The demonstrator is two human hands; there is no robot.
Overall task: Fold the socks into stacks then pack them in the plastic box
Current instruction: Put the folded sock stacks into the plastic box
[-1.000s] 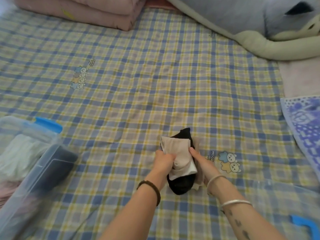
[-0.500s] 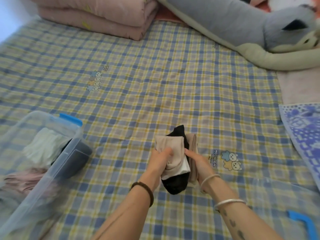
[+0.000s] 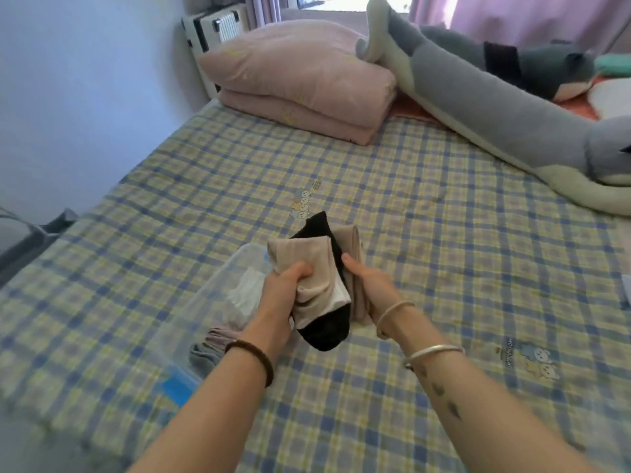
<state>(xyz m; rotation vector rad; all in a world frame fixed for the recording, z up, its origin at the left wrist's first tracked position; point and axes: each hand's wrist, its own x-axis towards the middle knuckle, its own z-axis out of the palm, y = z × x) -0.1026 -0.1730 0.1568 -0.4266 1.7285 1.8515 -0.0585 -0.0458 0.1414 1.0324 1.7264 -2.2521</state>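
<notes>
A stack of folded socks (image 3: 317, 268), beige and white on top with a black one beneath, is lifted off the bed between both hands. My left hand (image 3: 285, 288) grips its left side with curled fingers. My right hand (image 3: 370, 285) holds its right side, thumb on top. The clear plastic box (image 3: 205, 302) with blue latches lies just left of and below the stack. Inside it are a white sock bundle (image 3: 247, 295) and pink and grey socks (image 3: 211, 343).
The checked bedsheet (image 3: 426, 233) spreads all round. A folded pink quilt (image 3: 300, 80) lies at the head of the bed. A long grey plush toy (image 3: 478, 97) runs along the right side. A wall is at the left beside the bed edge.
Both hands have raised the sock stack off the sheet and carried it left toward the box. The camera turned left, so the box now lies under my left arm.
</notes>
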